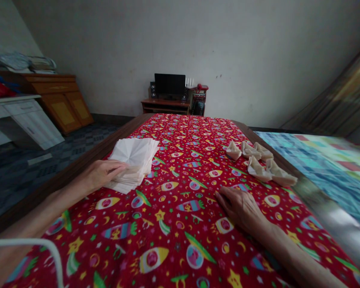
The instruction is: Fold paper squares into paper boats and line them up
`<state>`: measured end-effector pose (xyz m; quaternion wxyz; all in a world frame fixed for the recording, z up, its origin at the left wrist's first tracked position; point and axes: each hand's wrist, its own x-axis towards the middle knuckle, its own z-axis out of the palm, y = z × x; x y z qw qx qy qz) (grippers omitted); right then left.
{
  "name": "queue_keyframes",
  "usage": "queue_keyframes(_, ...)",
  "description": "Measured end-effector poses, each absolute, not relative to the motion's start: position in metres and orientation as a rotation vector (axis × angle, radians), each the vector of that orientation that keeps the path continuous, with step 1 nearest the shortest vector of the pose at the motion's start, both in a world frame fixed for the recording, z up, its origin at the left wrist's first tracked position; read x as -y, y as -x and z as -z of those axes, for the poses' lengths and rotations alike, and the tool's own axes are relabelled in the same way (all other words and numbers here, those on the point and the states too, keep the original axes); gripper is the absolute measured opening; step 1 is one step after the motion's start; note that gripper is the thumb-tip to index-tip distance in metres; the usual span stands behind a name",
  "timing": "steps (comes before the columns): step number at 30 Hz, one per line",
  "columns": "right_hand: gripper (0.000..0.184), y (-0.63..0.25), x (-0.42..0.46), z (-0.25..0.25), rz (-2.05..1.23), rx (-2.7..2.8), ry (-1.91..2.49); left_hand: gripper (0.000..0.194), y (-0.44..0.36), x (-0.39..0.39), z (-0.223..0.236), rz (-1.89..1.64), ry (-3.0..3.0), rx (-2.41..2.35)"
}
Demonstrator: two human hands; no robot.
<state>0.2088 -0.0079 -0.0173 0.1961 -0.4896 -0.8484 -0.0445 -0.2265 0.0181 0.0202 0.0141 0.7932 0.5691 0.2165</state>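
At the left of the table, a stack of square white paper sheets (134, 154) lies fanned, with creases meeting at the middle of the top sheet. My left hand (109, 173) is on the near left edge of this stack, its thumb and fingers closed on paper there. My right hand (238, 204) rests on the red patterned cloth (180, 240), fingers curled under and partly hidden, with nothing visible in them. Beyond it, several folded paper boats (258, 170) stand grouped near the table's right edge.
A white curved cable or tube (45, 242) crosses the lower left corner. Past the table's far end, a monitor (170, 84) stands on a brown desk (165, 105). A bed with a patterned cover (315, 168) is on the right, a wooden cabinet (63, 100) on the left.
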Motion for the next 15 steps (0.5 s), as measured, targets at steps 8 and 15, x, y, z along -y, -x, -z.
queue_keyframes(8, 0.032, -0.209, 0.009, 0.017, 0.127, 2.386, 1.353, 0.028, 0.216, -0.014, -0.021, -0.887, -2.815, -1.839)
queue_keyframes(15, 0.033, -0.210, 0.008, 0.019, 0.147, 2.379, 1.378, 0.019, 0.164, -0.001, -0.036, -0.963, -3.074, -1.372)
